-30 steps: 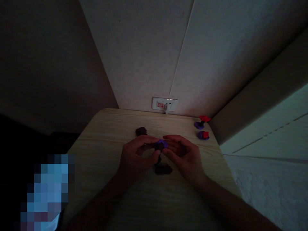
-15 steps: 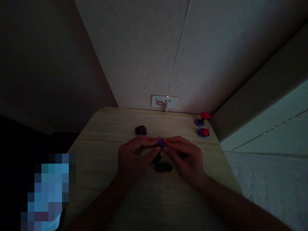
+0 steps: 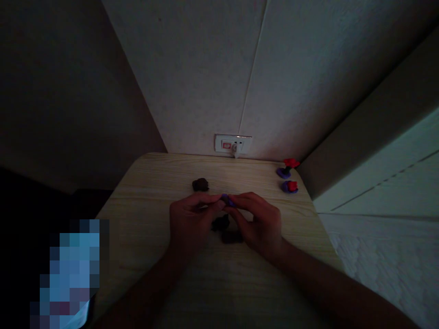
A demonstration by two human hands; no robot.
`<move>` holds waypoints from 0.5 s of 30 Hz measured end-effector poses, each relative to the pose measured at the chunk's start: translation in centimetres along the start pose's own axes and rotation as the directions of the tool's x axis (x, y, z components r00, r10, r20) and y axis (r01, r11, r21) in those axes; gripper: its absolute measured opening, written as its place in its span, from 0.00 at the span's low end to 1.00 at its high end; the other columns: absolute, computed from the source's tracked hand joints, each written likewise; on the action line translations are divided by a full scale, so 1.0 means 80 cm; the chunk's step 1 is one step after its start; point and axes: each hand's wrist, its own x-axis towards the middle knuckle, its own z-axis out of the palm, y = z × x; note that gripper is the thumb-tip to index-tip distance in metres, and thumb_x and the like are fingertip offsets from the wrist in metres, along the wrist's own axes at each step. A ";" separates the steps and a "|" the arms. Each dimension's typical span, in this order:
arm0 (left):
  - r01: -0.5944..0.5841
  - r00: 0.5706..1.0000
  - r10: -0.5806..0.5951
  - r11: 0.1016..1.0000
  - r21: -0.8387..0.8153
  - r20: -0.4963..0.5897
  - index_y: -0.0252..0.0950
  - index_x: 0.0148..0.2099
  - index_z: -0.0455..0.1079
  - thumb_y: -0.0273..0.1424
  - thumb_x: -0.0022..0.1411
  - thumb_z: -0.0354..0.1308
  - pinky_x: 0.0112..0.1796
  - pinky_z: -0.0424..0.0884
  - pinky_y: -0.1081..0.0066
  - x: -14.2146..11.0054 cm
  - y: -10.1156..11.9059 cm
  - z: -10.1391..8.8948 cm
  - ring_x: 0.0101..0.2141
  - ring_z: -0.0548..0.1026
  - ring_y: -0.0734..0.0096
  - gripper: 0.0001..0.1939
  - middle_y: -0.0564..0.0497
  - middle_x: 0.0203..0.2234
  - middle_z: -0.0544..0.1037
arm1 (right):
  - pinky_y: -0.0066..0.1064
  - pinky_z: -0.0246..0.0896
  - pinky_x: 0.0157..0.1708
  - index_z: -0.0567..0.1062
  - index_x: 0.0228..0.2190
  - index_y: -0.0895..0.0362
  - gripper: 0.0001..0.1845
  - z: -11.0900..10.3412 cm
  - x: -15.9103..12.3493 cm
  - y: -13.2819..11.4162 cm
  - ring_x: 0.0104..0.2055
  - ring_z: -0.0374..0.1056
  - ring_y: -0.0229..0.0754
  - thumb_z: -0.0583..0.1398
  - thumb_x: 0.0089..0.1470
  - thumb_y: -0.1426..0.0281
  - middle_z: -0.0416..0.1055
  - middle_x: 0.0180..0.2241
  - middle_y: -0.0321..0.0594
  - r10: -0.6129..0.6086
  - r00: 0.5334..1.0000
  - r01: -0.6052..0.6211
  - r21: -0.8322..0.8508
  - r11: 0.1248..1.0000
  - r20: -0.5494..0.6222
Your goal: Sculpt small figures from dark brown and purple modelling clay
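Observation:
Between the fingertips of my left hand (image 3: 192, 220) and my right hand (image 3: 259, 221) is a small purple piece of modelling clay (image 3: 232, 203). Both hands pinch it just above the table, with thumbs and fingers pressed together. A darker patch shows at its middle, too dim to make out. Just below the fingers lies a black lump (image 3: 220, 223), and close to it a dark brown lump (image 3: 231, 237), partly covered by my right hand. Another brown lump (image 3: 200, 184) sits beyond my left hand.
Two small clay figures stand at the table's back right: a red flower (image 3: 291, 163) on a dark stem and purple base, and a red bud (image 3: 292, 186) on a purple base. A wall socket (image 3: 233, 145) with a plug is behind the wooden table (image 3: 164, 169). A lit, blurred screen (image 3: 73, 269) is at lower left.
My right hand has shifted slightly left and turned a little, and the purple clay has tilted between the fingers. More of the black lump shows below the hands.

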 end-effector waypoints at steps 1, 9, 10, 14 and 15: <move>0.014 1.000 -0.014 1.000 -0.007 -0.006 0.36 0.30 0.81 0.25 0.48 0.72 0.34 0.83 0.67 0.000 -0.001 0.000 0.29 0.83 0.63 0.05 0.51 0.27 0.85 | 0.36 0.75 0.39 0.81 0.44 0.52 0.13 0.000 0.001 0.000 0.38 0.77 0.43 0.66 0.57 0.75 0.81 0.38 0.43 0.007 1.000 -0.007 0.008 1.000 0.001; 0.017 0.999 -0.018 0.999 0.027 0.044 0.36 0.36 0.82 0.30 0.50 0.73 0.38 0.83 0.65 -0.001 -0.008 -0.005 0.34 0.84 0.61 0.09 0.49 0.32 0.85 | 0.33 0.77 0.35 0.83 0.35 0.53 0.07 0.009 0.005 0.012 0.34 0.77 0.41 0.71 0.51 0.67 0.79 0.33 0.41 0.367 0.930 -0.352 0.343 0.871 0.023; 0.017 0.997 -0.018 1.000 0.006 0.081 0.37 0.39 0.82 0.30 0.50 0.73 0.38 0.83 0.65 0.000 -0.010 -0.005 0.36 0.84 0.61 0.12 0.48 0.34 0.85 | 0.33 0.77 0.36 0.82 0.34 0.53 0.09 0.009 0.006 0.013 0.34 0.77 0.41 0.72 0.49 0.66 0.79 0.33 0.40 0.412 0.910 -0.393 0.395 0.830 0.037; 0.025 0.986 -0.013 0.997 -0.067 0.166 0.38 0.45 0.80 0.30 0.50 0.73 0.40 0.82 0.67 0.002 -0.015 -0.007 0.40 0.84 0.62 0.18 0.47 0.41 0.85 | 0.34 0.78 0.41 0.82 0.35 0.53 0.13 0.003 0.013 0.016 0.36 0.79 0.40 0.74 0.44 0.67 0.82 0.35 0.38 0.497 0.858 -0.484 0.520 0.704 0.126; 0.036 0.986 -0.024 0.997 -0.070 0.166 0.38 0.46 0.80 0.30 0.50 0.73 0.40 0.82 0.66 0.004 -0.015 -0.006 0.40 0.83 0.61 0.19 0.46 0.41 0.85 | 0.34 0.78 0.42 0.83 0.35 0.53 0.13 0.001 0.014 0.016 0.36 0.79 0.40 0.74 0.45 0.67 0.82 0.36 0.38 0.496 0.857 -0.487 0.529 0.695 0.138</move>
